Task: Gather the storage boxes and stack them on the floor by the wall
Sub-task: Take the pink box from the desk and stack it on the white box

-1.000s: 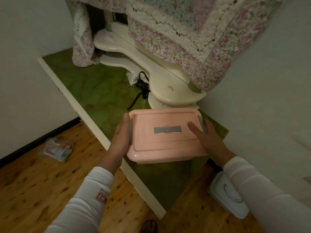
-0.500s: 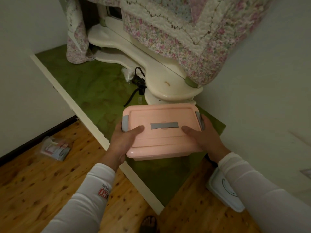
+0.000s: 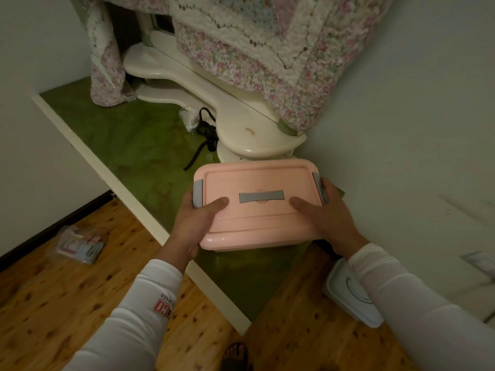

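A pink storage box (image 3: 257,180) with grey clips and a grey lid handle is held level above the green mat. My left hand (image 3: 195,223) grips its left end, thumb lying on the lid. My right hand (image 3: 326,218) grips its right end, thumb also on the lid. A pale blue-white storage box (image 3: 345,293) lies on the wooden floor by the right wall, partly hidden behind my right sleeve.
A green mat (image 3: 120,135) with a white border covers a low platform. A cream bed base (image 3: 241,121) under a floral quilt (image 3: 254,44) stands behind, with a black cable (image 3: 203,135) beside it. A plastic packet (image 3: 80,245) lies on the wood at left. A sandalled foot (image 3: 235,357) shows below.
Both thumbs have come onto the lid and my hands have closed on the box's ends. The box has lifted slightly toward me.
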The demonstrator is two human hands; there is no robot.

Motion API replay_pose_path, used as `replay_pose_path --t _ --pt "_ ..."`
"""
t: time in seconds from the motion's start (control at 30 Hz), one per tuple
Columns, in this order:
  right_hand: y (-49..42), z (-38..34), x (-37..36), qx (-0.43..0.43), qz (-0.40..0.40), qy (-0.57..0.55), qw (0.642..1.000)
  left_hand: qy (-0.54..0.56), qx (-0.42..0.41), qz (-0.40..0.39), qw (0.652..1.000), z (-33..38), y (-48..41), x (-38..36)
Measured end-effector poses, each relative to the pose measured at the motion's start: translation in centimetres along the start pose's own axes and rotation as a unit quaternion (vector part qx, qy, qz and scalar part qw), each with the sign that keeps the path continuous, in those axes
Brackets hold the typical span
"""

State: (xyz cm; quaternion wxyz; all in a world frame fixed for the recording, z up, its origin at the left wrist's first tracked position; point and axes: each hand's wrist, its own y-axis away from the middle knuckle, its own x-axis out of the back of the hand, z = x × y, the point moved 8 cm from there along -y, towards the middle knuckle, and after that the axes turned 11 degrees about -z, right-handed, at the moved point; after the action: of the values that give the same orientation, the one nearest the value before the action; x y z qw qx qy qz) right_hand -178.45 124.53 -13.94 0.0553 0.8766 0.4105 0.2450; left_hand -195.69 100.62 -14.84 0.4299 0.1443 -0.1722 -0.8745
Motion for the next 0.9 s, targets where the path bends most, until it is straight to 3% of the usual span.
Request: replay_pose_path --t 0.53,0.9 --pt "6.9 7.0 12.1 -0.043 0.158 0.025 0.986 -0.076 -0.033 -0.108 0.991 -1.3 0.6 -13.7" --pt "12.1 14.4 20.8 -0.094 0.249 -0.024 0.964 -0.113 -0.021 -0.184 0.976 -4.5 0.7 -25.7"
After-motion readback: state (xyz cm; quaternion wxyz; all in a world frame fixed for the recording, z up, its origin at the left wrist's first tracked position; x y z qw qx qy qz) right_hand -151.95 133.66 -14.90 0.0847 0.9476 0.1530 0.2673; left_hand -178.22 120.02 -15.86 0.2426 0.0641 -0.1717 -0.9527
